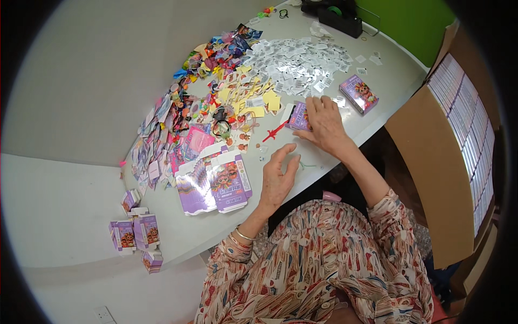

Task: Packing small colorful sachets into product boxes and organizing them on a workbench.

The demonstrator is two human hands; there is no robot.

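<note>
A small purple cardboard box (297, 117) lies on the grey table with its white end flap open to the left. My right hand (328, 125) grips it from the right, fingers over the top and thumb along its near edge, hiding much of it. My left hand (278, 175) hovers nearer to me, holding nothing, with fingers apart and curved. Between the hands and the piles lies a red sword-shaped plastic piece (274, 131). Close to my left hand is a stack of flattened purple boxes (199, 189). A closed purple box (359, 95) sits farther right.
White printed slips (297, 62) are heaped at the back, beside yellow cards (243, 92) and colourful small toys and packets (172, 108). Several purple boxes (145, 231) stand at the table's left end. A large carton (426, 178) of packed boxes is right; a black tape dispenser (342, 22) sits behind.
</note>
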